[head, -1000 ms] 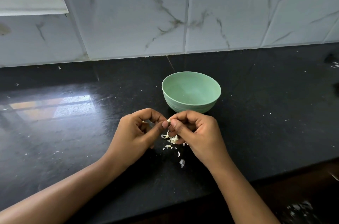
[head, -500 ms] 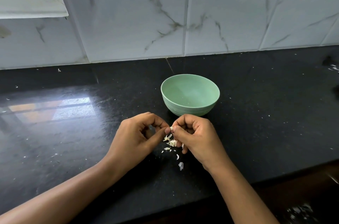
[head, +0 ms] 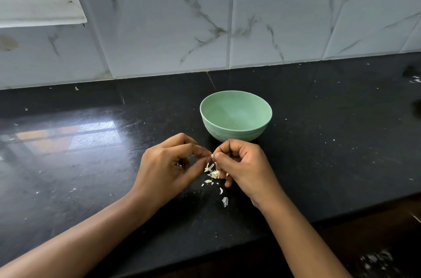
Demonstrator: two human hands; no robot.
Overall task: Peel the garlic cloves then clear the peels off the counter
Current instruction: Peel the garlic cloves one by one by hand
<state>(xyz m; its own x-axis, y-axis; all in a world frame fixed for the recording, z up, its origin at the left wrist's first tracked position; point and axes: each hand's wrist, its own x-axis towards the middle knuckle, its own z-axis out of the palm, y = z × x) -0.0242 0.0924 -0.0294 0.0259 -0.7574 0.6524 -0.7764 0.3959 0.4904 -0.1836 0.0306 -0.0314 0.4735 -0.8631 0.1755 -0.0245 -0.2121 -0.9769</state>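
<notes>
My right hand (head: 245,164) pinches a small garlic clove (head: 212,155) between thumb and forefinger; only its pale tip shows. My left hand (head: 167,165) meets it from the left, its thumb and fingertips curled onto the clove's end. Both hands hover just above the black counter (head: 91,175), right in front of a light green bowl (head: 235,115). Several pale garlic peels (head: 213,174) lie on the counter beneath and between the hands, with one more piece (head: 224,201) nearer the front edge.
A marble-tiled wall (head: 205,22) rises behind the counter, with a window sill (head: 41,13) at the upper left. White specks dot the counter. More scraps lie at the far right (head: 414,79). The counter's front edge (head: 341,216) runs just below my right wrist.
Both hands have sunk slightly towards the counter while staying joined on the clove. The peel pile looks much the same.
</notes>
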